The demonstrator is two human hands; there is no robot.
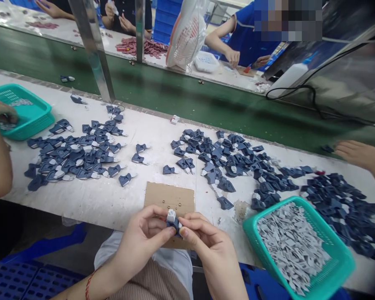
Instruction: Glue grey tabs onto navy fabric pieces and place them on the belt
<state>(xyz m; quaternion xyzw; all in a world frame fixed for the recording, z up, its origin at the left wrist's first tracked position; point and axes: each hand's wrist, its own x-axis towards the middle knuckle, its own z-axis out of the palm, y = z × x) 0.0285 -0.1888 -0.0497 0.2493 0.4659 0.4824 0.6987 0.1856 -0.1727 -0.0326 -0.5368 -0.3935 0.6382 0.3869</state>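
Observation:
Between my two hands, above the near table edge, is a small navy blue plastic part with a light grey piece standing up on it. My left hand pinches the part from the left, thumb in front. From the right, my right hand presses a small whitish piece against it between thumb and fingers. Behind the hands, a brown cardboard sheet lies on the table with a few small metal bits on it. Fingers cover much of the held part.
Piles of navy parts lie on the left, centre right and far right. A green basket of grey pieces stands at my right. Another green basket at the left has a co-worker's hand in it. A metal post rises behind.

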